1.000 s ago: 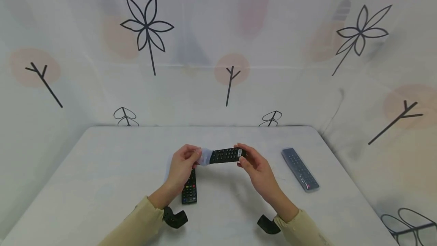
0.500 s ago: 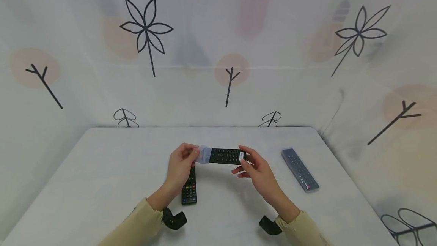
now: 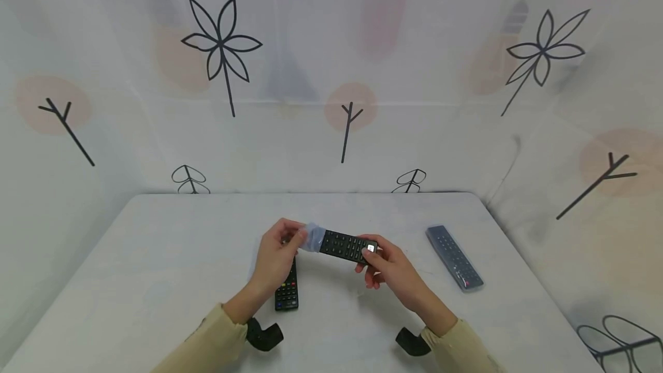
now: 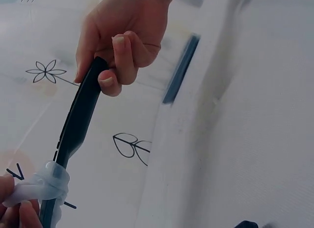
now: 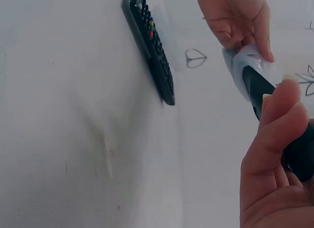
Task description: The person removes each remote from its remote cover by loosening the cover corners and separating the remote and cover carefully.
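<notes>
left hand (image 3: 277, 252): grip pinched clear sleeve (image 3: 312, 237) at remote (image 3: 346, 245) 9 o'clock end | right hand (image 3: 389, 266): grip curled round 3 o'clock end | above bench (image 3: 155, 258)

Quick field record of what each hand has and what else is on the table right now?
left hand: pinches clear sleeve at one end of held remote
right hand: grips the other end of held remote
held remote: lifted above the table, sleeve only over its left tip
second remote: bare, flat on table under left hand
third remote: flat on table, to the right, apart from hands
</notes>
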`<control>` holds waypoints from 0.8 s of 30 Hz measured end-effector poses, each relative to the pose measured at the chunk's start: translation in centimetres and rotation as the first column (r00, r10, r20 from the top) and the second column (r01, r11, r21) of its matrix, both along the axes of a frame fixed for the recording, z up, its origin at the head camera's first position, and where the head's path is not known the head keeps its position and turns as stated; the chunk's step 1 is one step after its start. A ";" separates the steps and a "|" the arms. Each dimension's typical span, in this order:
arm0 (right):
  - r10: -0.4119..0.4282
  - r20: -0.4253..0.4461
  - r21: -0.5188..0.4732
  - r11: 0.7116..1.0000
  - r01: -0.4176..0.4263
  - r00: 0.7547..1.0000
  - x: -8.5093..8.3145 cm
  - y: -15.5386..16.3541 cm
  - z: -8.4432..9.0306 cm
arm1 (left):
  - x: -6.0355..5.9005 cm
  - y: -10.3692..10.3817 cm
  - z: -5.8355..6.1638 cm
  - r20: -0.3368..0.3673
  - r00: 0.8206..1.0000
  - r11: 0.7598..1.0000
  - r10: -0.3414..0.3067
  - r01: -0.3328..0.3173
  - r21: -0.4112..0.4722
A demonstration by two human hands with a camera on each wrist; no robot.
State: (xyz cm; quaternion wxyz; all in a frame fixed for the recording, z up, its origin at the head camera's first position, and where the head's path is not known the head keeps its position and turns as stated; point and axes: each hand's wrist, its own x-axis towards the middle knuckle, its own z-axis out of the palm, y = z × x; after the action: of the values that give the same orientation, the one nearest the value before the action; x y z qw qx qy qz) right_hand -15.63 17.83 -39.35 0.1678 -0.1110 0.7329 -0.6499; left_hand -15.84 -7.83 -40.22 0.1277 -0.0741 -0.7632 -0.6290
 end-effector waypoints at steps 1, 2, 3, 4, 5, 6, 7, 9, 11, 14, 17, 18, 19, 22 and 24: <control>0.009 0.001 -0.001 1.000 -0.009 1.000 0.0 0.0 0.0 | 0.1 0.0 0.0 -0.004 1.000 1.000 0.000 0.000 -0.002; 0.017 0.001 -0.005 1.000 -0.017 1.000 0.0 0.1 -0.1 | 0.1 0.0 0.1 -0.010 1.000 1.000 -0.003 0.003 -0.005; 0.020 0.000 -0.009 1.000 -0.020 1.000 0.0 0.1 -0.1 | 0.2 0.1 0.1 -0.015 1.000 1.000 -0.006 0.006 -0.008; 0.023 -0.004 -0.012 1.000 -0.023 1.000 0.0 0.1 -0.2 | 0.2 0.1 0.2 -0.020 1.000 1.000 -0.010 0.010 -0.013; 0.022 -0.010 -0.015 1.000 -0.022 1.000 0.0 0.2 -0.2 | 0.3 0.1 0.2 -0.027 1.000 1.000 -0.016 0.015 -0.019; 0.019 -0.018 -0.016 1.000 -0.019 1.000 0.0 0.2 -0.2 | 0.3 0.2 0.3 -0.032 0.999 0.999 -0.020 0.019 -0.028; 0.013 -0.024 -0.018 1.000 -0.014 1.000 0.0 0.2 -0.2 | 0.3 0.2 0.3 -0.035 0.999 0.999 -0.023 0.022 -0.038; -0.004 -0.035 -0.026 1.000 0.003 0.999 0.1 0.2 -0.2 | 0.3 0.2 0.3 -0.030 0.999 0.998 -0.025 0.023 -0.062; -0.023 -0.048 -0.027 0.999 0.022 0.999 0.2 0.2 -0.2 | 0.3 0.3 0.4 -0.016 1.000 0.996 -0.023 0.022 -0.086; -0.060 -0.064 -0.024 0.998 0.058 0.996 0.4 -0.1 -0.1 | 0.4 0.3 0.4 0.007 1.000 0.994 -0.017 0.018 -0.109; -0.115 -0.090 -0.003 0.993 0.115 0.989 0.6 -0.5 0.1 | 0.4 0.2 0.5 0.028 1.000 0.993 -0.010 0.013 -0.119; -0.135 -0.101 0.005 0.991 0.136 0.986 0.7 -0.6 0.1 | 0.4 0.1 0.5 0.032 0.999 0.992 -0.007 0.011 -0.126; -0.153 -0.114 0.013 0.988 0.156 0.982 0.8 -0.8 0.2 | 0.4 0.1 0.5 0.041 0.999 0.991 -0.001 0.007 -0.131; -0.193 -0.149 0.030 0.979 0.200 0.970 1.1 -1.0 0.4 | 0.3 0.0 0.4 0.065 0.998 0.986 0.017 -0.006 -0.166; -0.206 -0.166 0.032 0.976 0.214 0.964 1.2 -1.1 0.5 | 0.3 0.0 0.4 0.071 0.997 0.983 0.023 -0.010 -0.181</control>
State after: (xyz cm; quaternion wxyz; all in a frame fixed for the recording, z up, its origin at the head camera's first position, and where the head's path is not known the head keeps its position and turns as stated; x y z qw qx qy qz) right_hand -14.42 16.69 -38.89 0.0408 -0.0809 0.7674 -0.6347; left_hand -15.55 -7.82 -39.83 0.0975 -0.0560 -0.8219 -0.5585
